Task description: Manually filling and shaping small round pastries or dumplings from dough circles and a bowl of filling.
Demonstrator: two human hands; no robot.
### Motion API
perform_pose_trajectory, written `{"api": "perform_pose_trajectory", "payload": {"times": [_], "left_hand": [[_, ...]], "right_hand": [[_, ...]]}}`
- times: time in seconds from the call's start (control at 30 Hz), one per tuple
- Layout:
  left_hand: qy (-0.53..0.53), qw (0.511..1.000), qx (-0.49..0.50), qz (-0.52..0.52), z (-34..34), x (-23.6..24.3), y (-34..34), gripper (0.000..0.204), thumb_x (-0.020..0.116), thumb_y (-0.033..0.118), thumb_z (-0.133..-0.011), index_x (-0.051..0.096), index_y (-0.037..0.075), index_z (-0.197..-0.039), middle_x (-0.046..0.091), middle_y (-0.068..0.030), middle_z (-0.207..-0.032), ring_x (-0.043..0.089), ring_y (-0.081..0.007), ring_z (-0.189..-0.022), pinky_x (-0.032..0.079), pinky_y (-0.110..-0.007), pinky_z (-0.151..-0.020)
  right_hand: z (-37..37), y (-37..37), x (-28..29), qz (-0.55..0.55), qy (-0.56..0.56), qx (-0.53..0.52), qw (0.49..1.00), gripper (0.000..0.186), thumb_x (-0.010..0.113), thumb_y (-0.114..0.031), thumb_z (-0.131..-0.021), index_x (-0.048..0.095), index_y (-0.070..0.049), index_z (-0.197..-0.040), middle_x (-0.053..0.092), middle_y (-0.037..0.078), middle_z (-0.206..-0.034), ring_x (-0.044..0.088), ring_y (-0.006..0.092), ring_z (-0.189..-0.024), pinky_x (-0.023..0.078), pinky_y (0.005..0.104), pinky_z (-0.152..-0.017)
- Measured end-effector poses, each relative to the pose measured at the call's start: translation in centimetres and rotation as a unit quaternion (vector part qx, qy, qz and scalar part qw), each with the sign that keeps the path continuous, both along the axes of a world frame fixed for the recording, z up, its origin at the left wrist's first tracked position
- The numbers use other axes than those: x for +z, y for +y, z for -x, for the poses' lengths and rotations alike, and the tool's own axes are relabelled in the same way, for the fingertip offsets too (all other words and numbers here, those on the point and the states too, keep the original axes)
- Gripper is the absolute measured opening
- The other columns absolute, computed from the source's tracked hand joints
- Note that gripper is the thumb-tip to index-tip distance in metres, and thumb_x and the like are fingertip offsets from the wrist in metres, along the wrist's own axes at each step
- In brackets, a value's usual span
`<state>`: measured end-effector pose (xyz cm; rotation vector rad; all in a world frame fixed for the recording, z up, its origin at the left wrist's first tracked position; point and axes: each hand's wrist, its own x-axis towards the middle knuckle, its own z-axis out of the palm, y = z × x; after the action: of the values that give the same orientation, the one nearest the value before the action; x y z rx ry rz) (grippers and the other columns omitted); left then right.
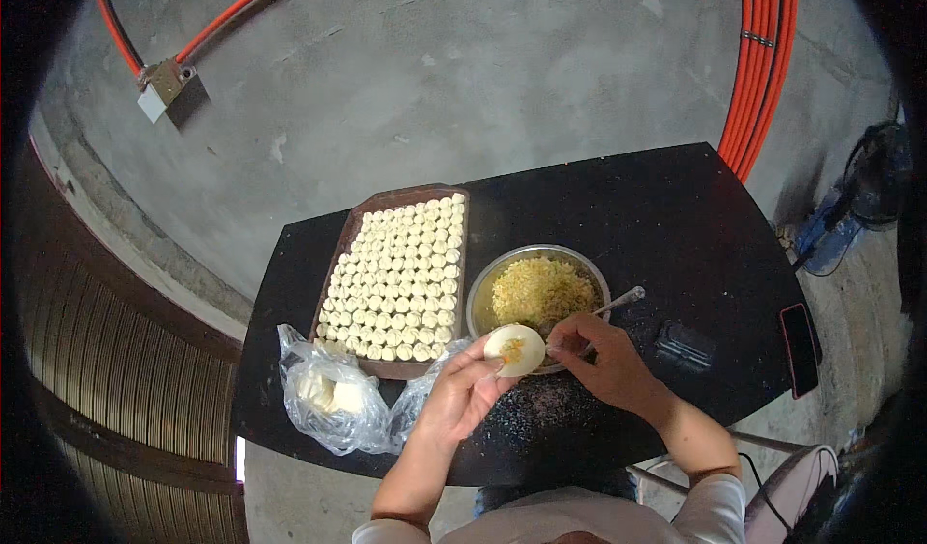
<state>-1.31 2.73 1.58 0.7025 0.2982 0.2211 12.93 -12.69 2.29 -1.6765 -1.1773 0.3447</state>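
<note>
A round pale dough wrapper (521,349) with a small heap of yellow filling rests in the fingers of my left hand (463,399). At its right edge, my right hand (613,375) has thumb and forefinger pinched; what they hold, if anything, is unclear. Behind both hands sits a steel bowl (497,264) of chopped yellow filling, with a spoon (628,298) leaning on its right rim. To the left, a brown tray (375,368) holds rows of several small pleated dumplings (391,274). A plastic bag of wrappers (328,394) lies in front of the tray.
The black table (608,187) stands near a grey wall. A red-edged phone (800,351) and a dark clear plastic item (686,343) lie at the right. Another crumpled bag (410,414) is by my left arm. A chair (787,505) is at lower right.
</note>
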Motion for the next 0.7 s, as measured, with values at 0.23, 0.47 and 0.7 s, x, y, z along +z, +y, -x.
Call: {"api": "perform_pose_trajectory", "payload": {"times": [0.23, 0.47, 0.7], "left_hand": [[0.005, 1.000, -0.018, -0.023, -0.1, -0.1, -0.7, 0.044, 0.040, -0.003, -0.084, 0.037, -0.006, -0.128, 0.049, -0.0180, -0.122, 0.050, -0.0251, -0.113, 0.041, -0.036, -0.097], [0.014, 1.000, -0.003, -0.012, 0.0, -0.7, -0.3, 0.042, 0.040, -0.001, -0.086, 0.037, -0.004, -0.128, 0.048, -0.0173, -0.124, 0.049, -0.0247, -0.114, 0.041, -0.037, -0.096], [0.008, 0.999, -0.011, -0.031, -0.3, -0.3, -1.0, 0.041, 0.039, -0.002, -0.087, 0.038, -0.004, -0.128, 0.048, -0.0167, -0.124, 0.049, -0.0251, -0.114, 0.040, -0.037, -0.096]], "right_hand": [[0.5, 0.6, 0.6, -0.048, 0.132, 0.022, 0.990, 0.010, 0.058, -0.006, -0.086, 0.055, -0.002, -0.095, 0.061, 0.005, -0.089, 0.058, 0.0104, -0.079, 0.048, 0.0250, -0.069], [-0.6, -0.2, -0.6, -0.027, 0.080, -0.041, 0.996, 0.010, 0.055, -0.005, -0.087, 0.055, -0.002, -0.096, 0.059, 0.005, -0.084, 0.057, 0.0090, -0.076, 0.048, 0.0245, -0.067], [0.5, 0.5, 0.1, -0.038, 0.096, 0.039, 0.994, 0.011, 0.053, -0.004, -0.088, 0.055, -0.001, -0.098, 0.061, 0.007, -0.087, 0.059, 0.0113, -0.082, 0.049, 0.0261, -0.073]]}}
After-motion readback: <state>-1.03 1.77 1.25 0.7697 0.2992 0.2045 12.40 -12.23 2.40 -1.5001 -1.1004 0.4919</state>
